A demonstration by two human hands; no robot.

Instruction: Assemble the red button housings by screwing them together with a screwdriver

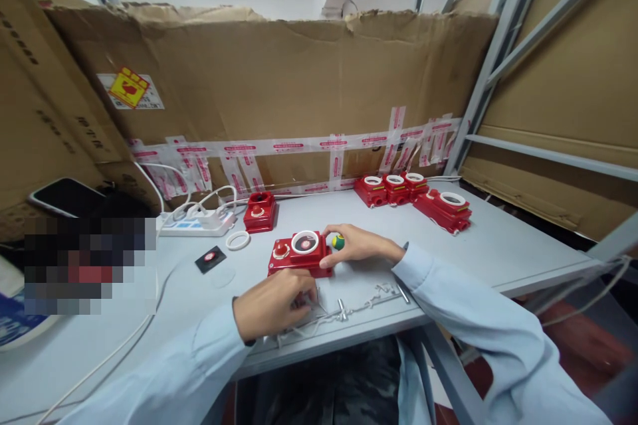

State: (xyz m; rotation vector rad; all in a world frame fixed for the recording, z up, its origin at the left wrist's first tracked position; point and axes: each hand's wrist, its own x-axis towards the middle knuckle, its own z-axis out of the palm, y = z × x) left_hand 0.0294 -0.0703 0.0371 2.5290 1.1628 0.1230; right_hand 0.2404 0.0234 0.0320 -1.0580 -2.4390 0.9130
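Note:
In front of me on the table lies a red box [305, 264] with a white ring, a dark disc inside it and a red knob at its left end. The fingers and thumb of my right hand [359, 244] close around its right end. A round green-and-yellow thing [338, 242] shows between that thumb and forefinger; its kind is unclear. Just in front of the box, my left hand [275, 304] is closed, fingertips curled together over pale, tangled strands [319, 325]. What it pinches is hidden. Small metal pins [342, 309] lie among the strands.
Several similar red boxes [396, 189] stand at the back right. Another box without a ring [260, 211] is at the back left. Nearby lie a loose white ring [238, 240], a black square plate [210, 258], a clear disc [224, 277] and a power strip [199, 224]. Cardboard [299, 93] walls the back.

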